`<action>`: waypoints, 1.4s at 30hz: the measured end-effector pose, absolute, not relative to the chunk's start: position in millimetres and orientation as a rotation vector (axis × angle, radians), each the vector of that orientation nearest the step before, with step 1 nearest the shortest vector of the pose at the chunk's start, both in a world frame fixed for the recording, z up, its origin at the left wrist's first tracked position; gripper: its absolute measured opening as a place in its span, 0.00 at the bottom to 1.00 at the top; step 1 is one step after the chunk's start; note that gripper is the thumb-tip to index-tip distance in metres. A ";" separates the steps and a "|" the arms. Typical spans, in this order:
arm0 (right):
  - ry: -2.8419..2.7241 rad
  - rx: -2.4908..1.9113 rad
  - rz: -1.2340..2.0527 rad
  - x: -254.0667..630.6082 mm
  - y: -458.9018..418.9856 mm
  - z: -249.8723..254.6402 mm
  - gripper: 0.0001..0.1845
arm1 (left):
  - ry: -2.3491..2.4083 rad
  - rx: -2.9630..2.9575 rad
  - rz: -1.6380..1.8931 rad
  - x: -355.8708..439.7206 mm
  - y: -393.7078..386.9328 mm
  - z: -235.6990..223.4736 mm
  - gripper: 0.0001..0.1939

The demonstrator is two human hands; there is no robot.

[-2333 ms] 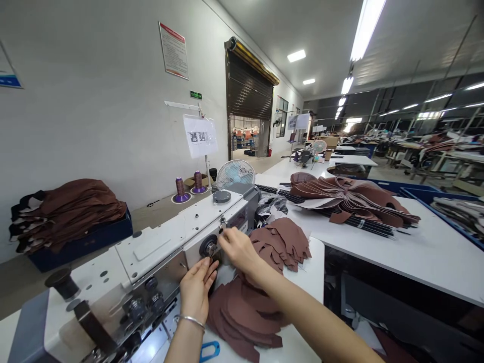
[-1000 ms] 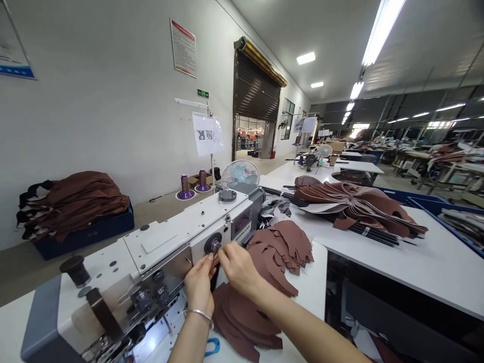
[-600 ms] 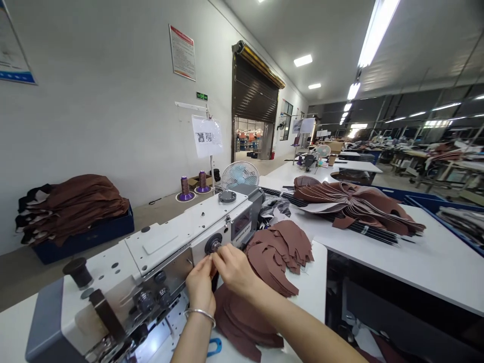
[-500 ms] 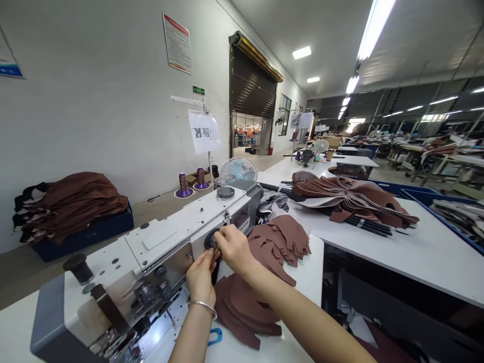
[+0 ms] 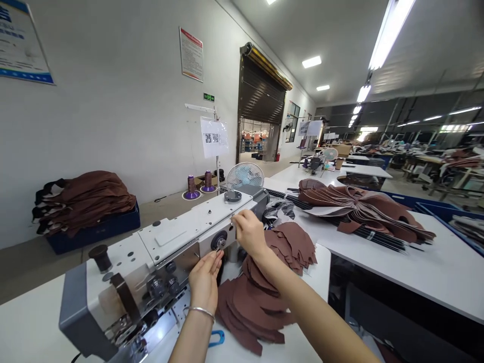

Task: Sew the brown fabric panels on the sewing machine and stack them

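Black machine dial (image 5: 219, 242) between 2 hands (image 5: 249, 233)

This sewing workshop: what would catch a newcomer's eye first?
The white industrial sewing machine fills the foreground, with the left hand and right hand at its round knob. Brown cut pieces lie heaped beside it, and a fanned bundle covers the table on the right.

Two bare forearms enter from the bottom of the view, both slim and smooth. A thin silver bangle (image 5: 201, 311) — a plain, narrow, polished band — circles the left wrist, just below the left hand (image 5: 204, 282). The right forearm (image 5: 313, 307) and right hand (image 5: 249, 234) lie to the bangle's right — both bare.
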State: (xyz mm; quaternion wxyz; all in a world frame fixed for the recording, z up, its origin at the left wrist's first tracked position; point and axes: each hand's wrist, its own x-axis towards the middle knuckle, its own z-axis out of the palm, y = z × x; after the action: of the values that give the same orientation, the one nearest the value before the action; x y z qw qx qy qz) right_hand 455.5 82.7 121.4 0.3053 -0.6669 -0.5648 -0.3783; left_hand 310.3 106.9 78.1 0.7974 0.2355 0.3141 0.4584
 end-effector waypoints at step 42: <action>-2.047 -1.820 -0.611 365.6 -8.5 -16.5 0.23 | 0.810 1.037 1.072 283.7 100.8 70.1 0.25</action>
State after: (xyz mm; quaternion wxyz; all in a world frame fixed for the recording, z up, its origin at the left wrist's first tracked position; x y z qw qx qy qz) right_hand 365.6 -8.5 -16.5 0.1667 -0.6395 -0.7191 -0.2148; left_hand 283.7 100.8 70.1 0.6610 0.4586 0.3583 0.4738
